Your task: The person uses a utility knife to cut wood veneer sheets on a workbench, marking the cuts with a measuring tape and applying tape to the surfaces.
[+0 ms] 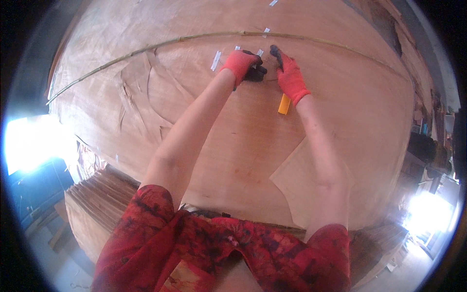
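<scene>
My left hand (244, 67), in a red glove with dark fingertips, is closed with its fingers curled low over the wood veneer sheet (233, 146). What it pinches is too small to make out. Just to its right, my right hand (290, 75) wears the same kind of glove, its fingers pointing away from me. A flat yellow handle (284, 104) sticks out from under that palm toward me; the rest of this tool is hidden. Short white tape strips lie around my left hand, one (215, 61) to its left and another (260, 52) just beyond it.
A long thin bamboo stick (194, 37) crosses the sheet beyond my hands. Torn, overlapping veneer pieces (146, 92) lie at left, and a paler piece (296, 180) near my right forearm. Stacked veneer sheets (99, 204) stand at lower left. Bright light comes from both sides.
</scene>
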A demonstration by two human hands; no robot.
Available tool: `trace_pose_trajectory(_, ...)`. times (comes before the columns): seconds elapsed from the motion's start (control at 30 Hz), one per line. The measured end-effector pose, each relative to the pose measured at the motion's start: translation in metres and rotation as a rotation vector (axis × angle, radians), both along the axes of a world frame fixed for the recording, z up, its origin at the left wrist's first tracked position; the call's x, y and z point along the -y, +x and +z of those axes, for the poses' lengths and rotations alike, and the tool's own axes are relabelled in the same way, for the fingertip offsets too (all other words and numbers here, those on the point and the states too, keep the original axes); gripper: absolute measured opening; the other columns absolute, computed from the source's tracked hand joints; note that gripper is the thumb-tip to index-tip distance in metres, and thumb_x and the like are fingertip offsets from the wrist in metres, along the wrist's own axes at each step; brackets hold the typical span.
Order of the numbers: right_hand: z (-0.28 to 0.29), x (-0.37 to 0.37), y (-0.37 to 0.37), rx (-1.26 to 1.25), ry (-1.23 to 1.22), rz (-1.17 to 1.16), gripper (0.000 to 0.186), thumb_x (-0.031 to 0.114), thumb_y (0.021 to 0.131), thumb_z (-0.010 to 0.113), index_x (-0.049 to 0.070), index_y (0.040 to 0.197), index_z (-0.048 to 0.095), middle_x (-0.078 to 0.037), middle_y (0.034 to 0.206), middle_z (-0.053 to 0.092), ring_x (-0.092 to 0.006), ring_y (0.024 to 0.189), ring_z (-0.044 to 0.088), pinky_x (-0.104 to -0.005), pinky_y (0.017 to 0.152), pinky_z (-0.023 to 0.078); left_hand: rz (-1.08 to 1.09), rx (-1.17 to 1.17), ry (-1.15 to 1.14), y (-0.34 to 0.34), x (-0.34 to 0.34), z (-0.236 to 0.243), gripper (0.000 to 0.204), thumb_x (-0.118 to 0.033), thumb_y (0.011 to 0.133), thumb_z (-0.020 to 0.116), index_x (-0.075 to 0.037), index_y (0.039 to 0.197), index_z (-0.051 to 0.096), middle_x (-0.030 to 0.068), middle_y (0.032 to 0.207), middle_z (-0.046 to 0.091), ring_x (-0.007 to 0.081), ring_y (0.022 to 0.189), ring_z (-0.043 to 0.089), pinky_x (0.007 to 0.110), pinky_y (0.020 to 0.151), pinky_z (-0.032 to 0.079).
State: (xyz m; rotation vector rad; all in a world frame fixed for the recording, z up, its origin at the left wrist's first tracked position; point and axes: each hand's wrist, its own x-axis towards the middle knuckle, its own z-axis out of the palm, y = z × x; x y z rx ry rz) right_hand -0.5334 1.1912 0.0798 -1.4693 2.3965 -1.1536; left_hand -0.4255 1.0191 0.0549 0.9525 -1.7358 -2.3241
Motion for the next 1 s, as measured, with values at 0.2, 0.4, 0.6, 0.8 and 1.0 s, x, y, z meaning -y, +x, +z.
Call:
trace_pose_trajectory(0.2,0.001,0.005,-0.006,0.016,0.194,-0.021,0.065,-0.003,0.086,0.047,0.023,0.146,0.047,-0.011,0.138,0.057,-0.0347,0.125,0.052,-0.0443,0.106,0.043,-0.274,0.235,-0.567,-0.025,-0.001,-0.002,0.031,-0.025,0.089,0.069,0.006,0.094,0.071,0.0106,0.086,0.074,0.0143,0.072,0.07,0.032,0.065,0.056)
trace_pose_trajectory(0.4,-0.009,0.001,-0.001,-0.375,0.343,0.151,0.055,0.004,0.088,0.055,0.027,0.138,0.056,-0.003,0.143,0.054,-0.0305,0.127,0.052,-0.0468,0.105,0.043,-0.296,0.066,-0.911,0.003,-0.007,-0.027,0.03,-0.028,0.085,0.068,0.001,0.088,0.074,0.0153,0.087,0.075,0.0188,0.081,0.071,0.036,0.072,0.056)
trace_pose_trajectory(0.6,-0.008,0.006,0.016,-0.552,0.556,0.105,0.055,0.008,0.087,0.057,0.029,0.137,0.056,0.007,0.148,0.05,-0.0227,0.135,0.045,-0.0497,0.101,0.041,-0.554,0.396,-1.228,0.0,0.0,0.042,0.027,-0.022,0.084,0.058,-0.002,0.089,0.074,0.0233,0.097,0.071,0.0342,0.093,0.071,0.044,0.082,0.056)
trace_pose_trajectory(0.8,0.002,0.006,0.013,-0.559,0.599,0.143,0.057,0.011,0.089,0.055,0.032,0.142,0.052,0.005,0.151,0.047,-0.0241,0.135,0.045,-0.0501,0.098,0.041,-0.098,0.336,-0.652,0.136,0.015,0.096,0.02,-0.019,0.092,0.058,-0.002,0.096,0.067,0.013,0.075,0.069,0.0226,0.063,0.068,0.036,0.058,0.054)
trace_pose_trajectory(1.0,0.022,0.054,0.076,-0.343,0.238,0.166,0.065,0.004,0.085,0.054,0.018,0.149,0.044,-0.01,0.143,0.055,-0.027,0.13,0.048,-0.0469,0.097,0.04,0.052,0.226,-0.564,0.228,-0.004,0.079,0.015,-0.015,0.094,0.057,-0.005,0.1,0.065,0.0104,0.074,0.069,0.0194,0.058,0.066,0.033,0.055,0.053)
